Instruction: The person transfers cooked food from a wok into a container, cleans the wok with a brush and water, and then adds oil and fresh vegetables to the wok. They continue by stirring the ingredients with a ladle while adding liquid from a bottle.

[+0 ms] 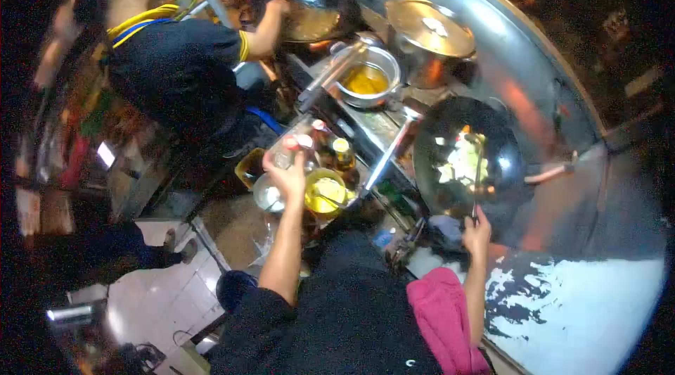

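My left hand (pixel 287 176) is closed around a clear bottle (pixel 285 155) with a red cap, among several other bottles. Just below it are a small bowl of white stuff (pixel 270 193) and a yellow container (pixel 325 192) with a utensil handle in it. My right hand (pixel 477 233) grips the thin handle of a long cooking utensil (pixel 479 178). The utensil reaches into a dark wok (pixel 439 111), and its head is hidden among pale and green chopped food (pixel 464 158) with some orange bits.
A pot of amber liquid (pixel 365 79) and a large lidded pot (pixel 430 27) stand beyond the wok. At upper left, a co-worker (pixel 176 58) reaches to another wok (pixel 320 13). A metal backsplash (pixel 520 58) curves behind the stove. A pink cloth (pixel 439 315) hangs by my right arm.
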The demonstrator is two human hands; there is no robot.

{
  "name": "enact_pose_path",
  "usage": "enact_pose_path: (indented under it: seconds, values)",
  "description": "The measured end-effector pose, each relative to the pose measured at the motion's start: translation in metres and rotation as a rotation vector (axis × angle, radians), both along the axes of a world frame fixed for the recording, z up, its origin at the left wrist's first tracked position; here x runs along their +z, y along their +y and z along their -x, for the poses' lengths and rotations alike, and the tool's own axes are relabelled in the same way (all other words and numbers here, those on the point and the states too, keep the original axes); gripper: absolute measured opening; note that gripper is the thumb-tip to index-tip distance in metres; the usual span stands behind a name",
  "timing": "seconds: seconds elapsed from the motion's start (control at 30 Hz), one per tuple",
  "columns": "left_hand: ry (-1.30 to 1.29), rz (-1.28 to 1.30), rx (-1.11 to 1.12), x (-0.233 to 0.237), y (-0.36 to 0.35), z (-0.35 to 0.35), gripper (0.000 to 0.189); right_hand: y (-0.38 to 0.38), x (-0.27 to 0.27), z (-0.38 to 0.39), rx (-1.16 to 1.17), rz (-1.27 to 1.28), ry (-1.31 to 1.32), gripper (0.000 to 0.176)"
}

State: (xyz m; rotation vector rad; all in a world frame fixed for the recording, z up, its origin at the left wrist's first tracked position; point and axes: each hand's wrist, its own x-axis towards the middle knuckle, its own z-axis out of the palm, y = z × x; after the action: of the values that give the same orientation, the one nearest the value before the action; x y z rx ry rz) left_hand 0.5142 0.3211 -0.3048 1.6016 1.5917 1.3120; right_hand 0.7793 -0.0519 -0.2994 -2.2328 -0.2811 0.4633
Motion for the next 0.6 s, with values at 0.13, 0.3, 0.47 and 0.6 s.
enact_pose_path:
  seconds: [0.13, 0.3, 0.47, 0.6]
  values:
    - [0.023, -0.013, -0.169, -0.004, 0.012, -0.015, 0.038, -0.015, 0.056, 0.038, 0.042, -0.108, 0.288, 0.048]
    - [0.291, 0.031, -0.125, -0.034, 0.037, -0.016, 0.043, -0.053, 0.073, 0.059, 0.016, -0.128, 0.329, 0.049]
    - [0.056, -0.272, -0.238, 0.053, 0.028, -0.006, 0.032, -0.082, 0.079, 0.072, -0.04, -0.186, 0.285, 0.051]
    - [0.057, -0.519, -0.598, 0.161, 0.018, -0.025, 0.02, -0.086, 0.101, 0.086, -0.071, -0.226, 0.235, 0.049]
